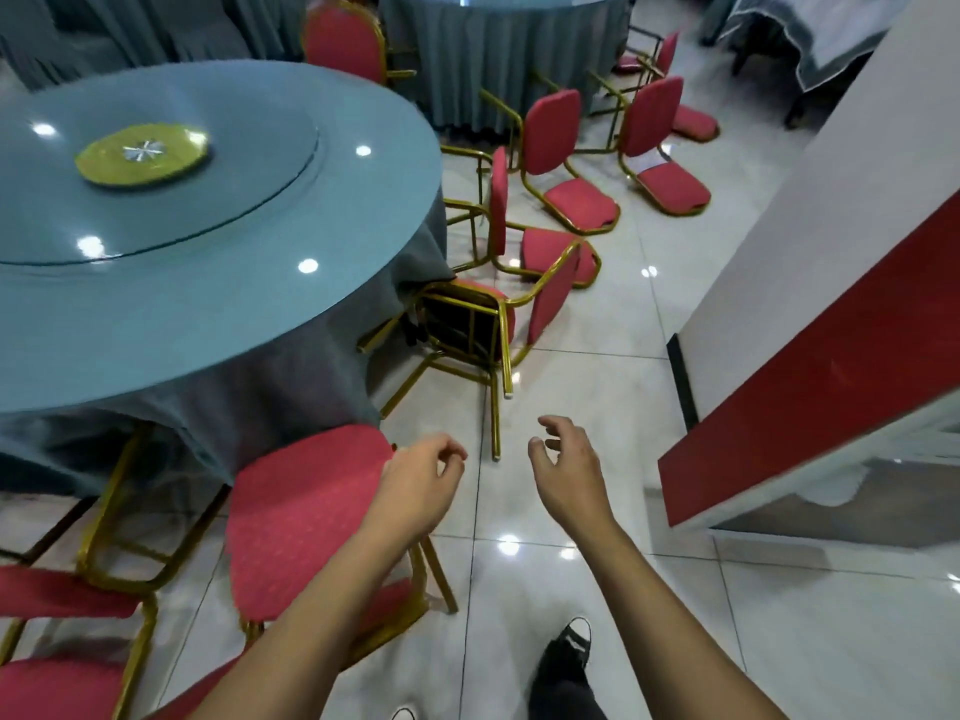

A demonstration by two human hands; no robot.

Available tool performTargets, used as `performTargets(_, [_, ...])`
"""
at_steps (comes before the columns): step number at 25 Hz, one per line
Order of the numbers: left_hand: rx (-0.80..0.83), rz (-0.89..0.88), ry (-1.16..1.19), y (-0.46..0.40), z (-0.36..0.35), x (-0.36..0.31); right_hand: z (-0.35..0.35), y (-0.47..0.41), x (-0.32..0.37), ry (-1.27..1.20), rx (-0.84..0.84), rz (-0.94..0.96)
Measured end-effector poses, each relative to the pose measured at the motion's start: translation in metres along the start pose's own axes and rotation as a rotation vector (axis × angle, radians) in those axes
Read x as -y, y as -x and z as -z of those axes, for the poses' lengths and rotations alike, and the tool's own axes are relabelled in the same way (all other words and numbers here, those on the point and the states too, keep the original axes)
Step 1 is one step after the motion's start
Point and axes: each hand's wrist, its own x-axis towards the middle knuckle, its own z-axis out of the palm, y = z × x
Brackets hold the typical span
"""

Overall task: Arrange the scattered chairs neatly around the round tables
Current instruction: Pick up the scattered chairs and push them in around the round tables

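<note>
Tipped chair [483, 324] lies on its side against the table skirt [291, 376], just ahead of my empty, loosely curled left hand [421, 480] and right hand [566, 470]. Stiff gilt frame, likely light; I judge the backrest rail the best hold.
</note>
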Motion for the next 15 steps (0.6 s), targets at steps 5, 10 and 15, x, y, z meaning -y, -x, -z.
performTargets(5, [-0.027,-0.065,-0.015,-0.085,-0.054,-0.103,0.094,-0.104,-0.026,-0.029,-0.05,0.067])
performTargets(10, [-0.033,-0.059,0.0,-0.169,-0.092,-0.16,0.153,-0.2,-0.049,-0.078,-0.058,0.05])
performTargets(15, [-0.05,-0.045,0.031,-0.283,-0.12,-0.196,0.182,-0.322,-0.063,-0.058,-0.054,0.07])
